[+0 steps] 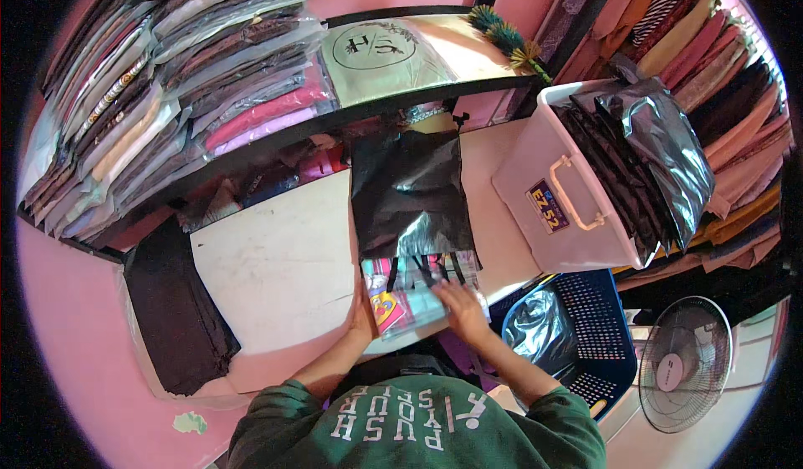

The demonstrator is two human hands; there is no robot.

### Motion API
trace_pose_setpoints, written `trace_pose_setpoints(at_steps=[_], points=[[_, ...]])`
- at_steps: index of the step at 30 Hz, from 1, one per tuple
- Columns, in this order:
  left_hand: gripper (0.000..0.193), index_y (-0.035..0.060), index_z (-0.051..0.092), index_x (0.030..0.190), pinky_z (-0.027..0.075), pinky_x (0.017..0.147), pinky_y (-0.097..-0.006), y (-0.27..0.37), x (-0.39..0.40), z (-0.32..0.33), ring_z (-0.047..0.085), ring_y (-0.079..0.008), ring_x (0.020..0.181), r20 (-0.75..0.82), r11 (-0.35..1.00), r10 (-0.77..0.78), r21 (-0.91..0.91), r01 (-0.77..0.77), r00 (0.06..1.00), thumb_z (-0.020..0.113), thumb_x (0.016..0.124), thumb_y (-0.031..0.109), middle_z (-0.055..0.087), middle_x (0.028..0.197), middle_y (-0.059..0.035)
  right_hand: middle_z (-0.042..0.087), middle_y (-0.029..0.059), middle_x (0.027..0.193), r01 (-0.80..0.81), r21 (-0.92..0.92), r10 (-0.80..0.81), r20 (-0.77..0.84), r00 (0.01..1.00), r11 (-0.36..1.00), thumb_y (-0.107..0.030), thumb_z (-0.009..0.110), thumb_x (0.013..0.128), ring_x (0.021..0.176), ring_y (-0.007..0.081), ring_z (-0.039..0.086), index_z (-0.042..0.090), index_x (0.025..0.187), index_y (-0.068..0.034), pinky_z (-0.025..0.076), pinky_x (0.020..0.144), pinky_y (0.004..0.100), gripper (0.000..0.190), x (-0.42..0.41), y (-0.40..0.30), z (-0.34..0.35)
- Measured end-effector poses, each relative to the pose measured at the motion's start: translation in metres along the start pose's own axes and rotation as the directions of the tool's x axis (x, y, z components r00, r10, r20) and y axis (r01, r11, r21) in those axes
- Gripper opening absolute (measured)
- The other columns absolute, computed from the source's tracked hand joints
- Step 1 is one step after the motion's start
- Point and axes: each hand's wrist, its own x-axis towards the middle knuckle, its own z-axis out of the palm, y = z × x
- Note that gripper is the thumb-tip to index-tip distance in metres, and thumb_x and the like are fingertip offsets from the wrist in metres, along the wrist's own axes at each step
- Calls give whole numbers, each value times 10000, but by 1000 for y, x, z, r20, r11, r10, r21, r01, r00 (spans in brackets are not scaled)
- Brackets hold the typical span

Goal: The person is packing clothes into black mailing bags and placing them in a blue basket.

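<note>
A folded, brightly patterned packet (pixel 408 309) in clear plastic lies at the table's near edge. Along its left side, my left hand (pixel 362 314) holds the edge, with some fingers hidden. Across its right part rests my right hand (pixel 463 309), slightly blurred, fingers bent on the upper surface; whether it grips anything is unclear. Just beyond my hands, a black plastic bag (pixel 411 193) is spread flat on the white table (pixel 276 268). Its near edge overlaps the packet's far end, and thin black straps hang over the pattern. How far the packet reaches under or into the bag is hidden.
Folded black bags (pixel 175 312) lie at the table's left end. A plastic bin (pixel 533 187) full of black bags stands at right, above a blue basket (pixel 602 318) and near a fan (pixel 684 365). Wrapped garments (pixel 251 61) are stacked on the shelf behind.
</note>
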Motion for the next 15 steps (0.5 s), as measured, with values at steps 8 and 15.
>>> trace_pose_setpoints(at_steps=[8,15], points=[[541,156,414,1291,86,1068,-504,-1,11,-7,273,-287,1277,92,974,45,218,-64,995,388,833,443,385,1350,-77,304,181,1372,136,-435,-93,118,989,890,-100,460,806,1222,366,346,290,1366,-211,296,987,494,596,13,0,53],[651,91,404,1285,111,1045,-553,1,2,-29,279,-303,1268,-164,990,-14,-138,-9,986,486,777,490,388,1329,-127,450,198,1207,67,-571,-68,20,998,818,-163,502,803,1092,350,462,407,1293,-153,345,946,464,499,86,14,46]])
